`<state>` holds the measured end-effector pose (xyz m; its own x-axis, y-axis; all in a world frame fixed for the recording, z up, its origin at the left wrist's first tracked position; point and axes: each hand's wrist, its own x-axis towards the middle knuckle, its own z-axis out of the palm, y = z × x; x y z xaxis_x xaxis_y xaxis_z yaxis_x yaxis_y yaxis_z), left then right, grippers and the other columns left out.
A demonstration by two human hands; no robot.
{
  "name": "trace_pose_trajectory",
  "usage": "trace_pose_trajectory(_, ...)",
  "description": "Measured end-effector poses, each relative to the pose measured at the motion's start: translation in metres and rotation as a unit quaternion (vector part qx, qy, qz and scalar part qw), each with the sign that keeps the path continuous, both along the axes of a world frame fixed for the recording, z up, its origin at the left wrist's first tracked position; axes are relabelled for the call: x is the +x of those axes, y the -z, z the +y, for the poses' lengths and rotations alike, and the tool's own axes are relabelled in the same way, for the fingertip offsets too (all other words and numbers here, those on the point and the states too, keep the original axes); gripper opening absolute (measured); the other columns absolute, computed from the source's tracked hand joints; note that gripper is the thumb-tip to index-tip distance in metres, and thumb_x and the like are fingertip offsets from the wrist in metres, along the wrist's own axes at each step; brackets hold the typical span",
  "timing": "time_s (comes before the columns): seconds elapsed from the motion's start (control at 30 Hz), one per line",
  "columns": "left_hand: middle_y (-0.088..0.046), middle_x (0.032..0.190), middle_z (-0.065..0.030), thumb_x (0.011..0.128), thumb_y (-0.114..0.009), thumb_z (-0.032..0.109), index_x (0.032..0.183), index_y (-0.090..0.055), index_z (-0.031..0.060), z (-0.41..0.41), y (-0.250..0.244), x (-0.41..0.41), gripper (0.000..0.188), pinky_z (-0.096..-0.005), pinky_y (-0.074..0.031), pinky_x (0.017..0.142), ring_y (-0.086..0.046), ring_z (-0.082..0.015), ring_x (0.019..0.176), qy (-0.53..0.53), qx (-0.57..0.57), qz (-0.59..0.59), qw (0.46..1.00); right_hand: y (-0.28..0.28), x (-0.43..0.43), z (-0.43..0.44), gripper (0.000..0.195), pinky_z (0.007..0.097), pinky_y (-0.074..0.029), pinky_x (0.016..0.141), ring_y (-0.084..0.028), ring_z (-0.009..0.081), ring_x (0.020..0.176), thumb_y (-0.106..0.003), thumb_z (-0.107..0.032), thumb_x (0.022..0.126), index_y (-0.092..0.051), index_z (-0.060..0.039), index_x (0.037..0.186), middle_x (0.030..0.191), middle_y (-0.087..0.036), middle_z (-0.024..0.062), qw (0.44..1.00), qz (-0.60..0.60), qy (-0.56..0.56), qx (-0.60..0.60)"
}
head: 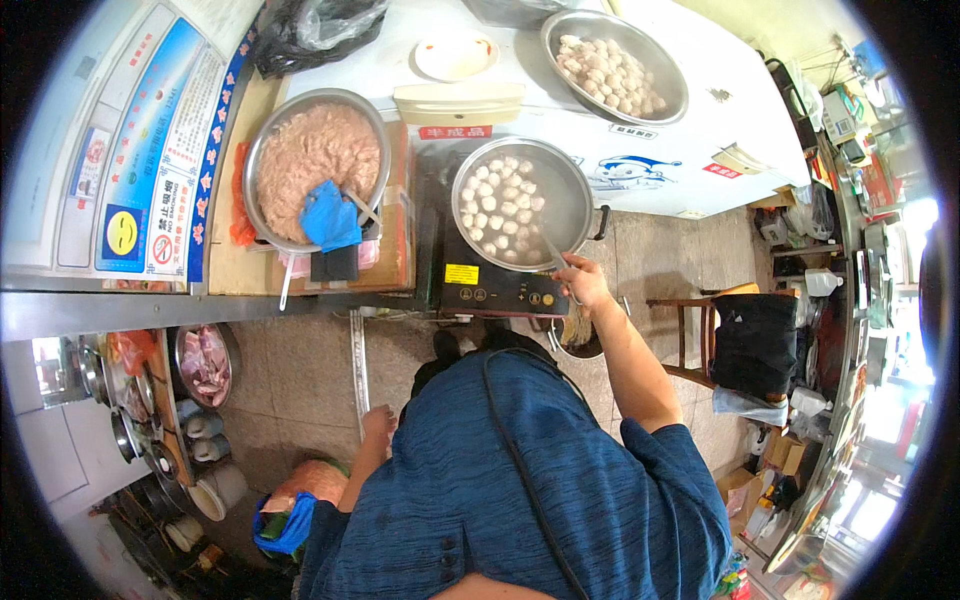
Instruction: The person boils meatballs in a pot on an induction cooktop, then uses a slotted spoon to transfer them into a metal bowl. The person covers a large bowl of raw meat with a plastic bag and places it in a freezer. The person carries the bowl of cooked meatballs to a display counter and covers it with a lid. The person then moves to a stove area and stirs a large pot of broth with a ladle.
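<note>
My right hand is closed on the handle of a metal utensil, whose far end reaches into a steaming metal pot. Many pale meatballs float in that pot, which stands on a black induction cooker. My left hand hangs low beside my body, with nothing seen in it. Left of the cooker, a large metal bowl holds minced meat paste; a blue glove or cloth and a spoon handle lie at its near edge.
Behind the pot, a white chest freezer bears a basin of meatballs, a white plate and a black plastic bag. A wooden chair stands at right. A pan sits below the cooker; a bowl of raw meat is at left.
</note>
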<state>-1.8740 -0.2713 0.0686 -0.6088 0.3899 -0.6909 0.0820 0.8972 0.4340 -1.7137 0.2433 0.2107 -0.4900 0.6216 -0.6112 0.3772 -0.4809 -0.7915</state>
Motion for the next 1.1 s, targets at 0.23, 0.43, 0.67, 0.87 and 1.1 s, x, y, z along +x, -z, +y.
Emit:
trace_pose_trajectory(0.23,-0.056,0.061,-0.0045,0.081,-0.056,0.010,0.068,-0.057,0.0089,-0.016,0.007,0.019,0.013,-0.0296,-0.042,0.043,-0.058,-0.0159,0.060,0.084,0.018,0.076,0.993,-0.002,-0.032,-0.012,0.064,0.0239,-0.036,0.042,-0.048,0.0126,0.051,-0.051,0.004,0.077,-0.028,0.0062,0.137,0.084,-0.062,0.0148,0.990,0.062,0.010,-0.125)
trace_pose_trajectory(0.43,-0.056,0.064,-0.0052,0.081,-0.055,0.010,0.071,-0.057,0.0079,0.008,0.000,0.009,0.011,-0.0291,-0.042,0.043,-0.057,-0.0161,0.059,-0.271,0.082,-0.110,0.953,0.002,-0.029,-0.012,0.065,0.0234,-0.037,0.042,-0.048,0.0117,0.051,-0.050,0.003,0.079,-0.027,0.0012,0.140,0.082,-0.062,0.0113,0.972,0.117,0.029,-0.200)
trace_pose_trajectory(0.67,-0.057,0.067,-0.0061,0.082,-0.055,0.011,0.074,-0.057,0.0068,0.013,0.001,0.008,0.010,-0.0284,-0.041,0.043,-0.056,-0.0163,0.058,-0.332,0.086,-0.141,0.929,-0.010,-0.013,-0.015,0.066,0.0224,-0.035,0.042,-0.045,0.0118,0.051,-0.050,0.001,0.080,-0.025,0.0007,0.141,0.085,-0.060,0.0126,0.967,0.142,0.035,-0.209)
trace_pose_trajectory(0.87,-0.057,0.070,-0.0069,0.082,-0.054,0.011,0.076,-0.058,0.0057,0.002,0.013,0.008,0.009,-0.0278,-0.040,0.043,-0.056,-0.0165,0.057,-0.251,0.074,-0.118,0.958,-0.047,0.015,-0.022,0.061,0.0199,-0.038,0.042,-0.048,0.0113,0.051,-0.050,0.002,0.080,-0.030,0.0030,0.138,0.083,-0.062,0.0132,0.969,0.149,0.038,-0.194)
trace_pose_trajectory(1.1,-0.058,0.073,-0.0078,0.083,-0.053,0.011,0.079,-0.058,0.0046,0.014,0.013,0.004,0.009,-0.0272,-0.040,0.043,-0.055,-0.0167,0.056,-0.283,0.076,-0.140,0.946,-0.058,0.040,-0.027,0.060,0.0207,-0.037,0.041,-0.049,0.0109,0.050,-0.050,0.006,0.076,-0.034,0.0058,0.134,0.083,-0.063,0.0133,0.976,0.124,0.065,-0.169)
